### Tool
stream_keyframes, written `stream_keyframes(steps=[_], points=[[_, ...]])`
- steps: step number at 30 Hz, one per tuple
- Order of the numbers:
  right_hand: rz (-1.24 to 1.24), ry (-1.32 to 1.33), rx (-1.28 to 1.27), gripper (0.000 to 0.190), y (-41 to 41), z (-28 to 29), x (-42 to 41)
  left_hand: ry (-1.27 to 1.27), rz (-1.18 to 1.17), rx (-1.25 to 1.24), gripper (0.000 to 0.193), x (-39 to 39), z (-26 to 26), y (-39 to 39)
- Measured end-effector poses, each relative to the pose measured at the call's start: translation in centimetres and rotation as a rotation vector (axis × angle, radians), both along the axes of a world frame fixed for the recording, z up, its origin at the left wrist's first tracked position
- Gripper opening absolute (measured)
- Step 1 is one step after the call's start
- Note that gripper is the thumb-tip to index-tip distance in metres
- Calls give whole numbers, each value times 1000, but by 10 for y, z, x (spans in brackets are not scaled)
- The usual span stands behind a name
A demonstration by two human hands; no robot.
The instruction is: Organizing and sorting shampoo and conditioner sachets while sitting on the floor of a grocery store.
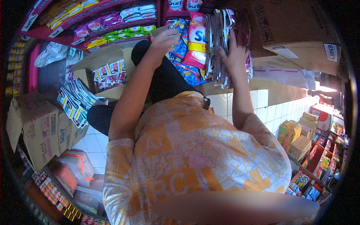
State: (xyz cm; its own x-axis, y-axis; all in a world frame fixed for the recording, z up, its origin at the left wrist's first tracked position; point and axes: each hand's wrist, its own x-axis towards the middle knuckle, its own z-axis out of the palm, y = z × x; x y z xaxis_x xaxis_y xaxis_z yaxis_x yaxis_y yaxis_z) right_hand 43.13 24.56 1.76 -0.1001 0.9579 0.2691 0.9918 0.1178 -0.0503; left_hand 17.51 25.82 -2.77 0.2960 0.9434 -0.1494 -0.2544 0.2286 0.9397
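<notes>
My right hand (234,53) lies spread against a row of upright packets (219,47) with silvery and dark edges, its fingers on their right side. To their left leans a pink Surf detergent bag (196,42). My left hand (166,40), slightly blurred, hovers at the left edge of blue detergent packets (181,47); its fingers are loosely spread and no item shows in it. Beside my left arm, an open cardboard box (114,94) holds small sachets (109,71). Strips of white and teal sachets (74,101) fan out near my knee.
Purple shelves (115,24) with detergent packs stand at the upper left. A large cardboard box (303,53) sits at the upper right. Surf cartons (42,132) stand at the left, with plastic containers (80,166) below. Small boxes (299,147) and stocked shelving are at the right.
</notes>
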Motion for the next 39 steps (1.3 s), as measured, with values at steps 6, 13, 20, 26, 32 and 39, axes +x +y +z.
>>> stream_keyframes(steps=[6,13,20,26,32,39], points=[[43,75,11,81,13,-2,3,-56,176,-34,34,-50,-18,-25],[-70,48,-118,75,4,14,-3,10,369,40,35,-104,-42,-73],[-101,-46,-206,79,8,11,-9,-419,702,-254,46,-159,-89,-120],[-72,-14,-180,80,7,16,8,-430,878,-269,41,-182,-122,-136],[-70,-128,-29,80,11,10,-14,-626,1183,-374,34,-223,-150,-153],[520,195,34,76,-11,4,-152,-518,1208,-340,33,-260,-233,-151]])
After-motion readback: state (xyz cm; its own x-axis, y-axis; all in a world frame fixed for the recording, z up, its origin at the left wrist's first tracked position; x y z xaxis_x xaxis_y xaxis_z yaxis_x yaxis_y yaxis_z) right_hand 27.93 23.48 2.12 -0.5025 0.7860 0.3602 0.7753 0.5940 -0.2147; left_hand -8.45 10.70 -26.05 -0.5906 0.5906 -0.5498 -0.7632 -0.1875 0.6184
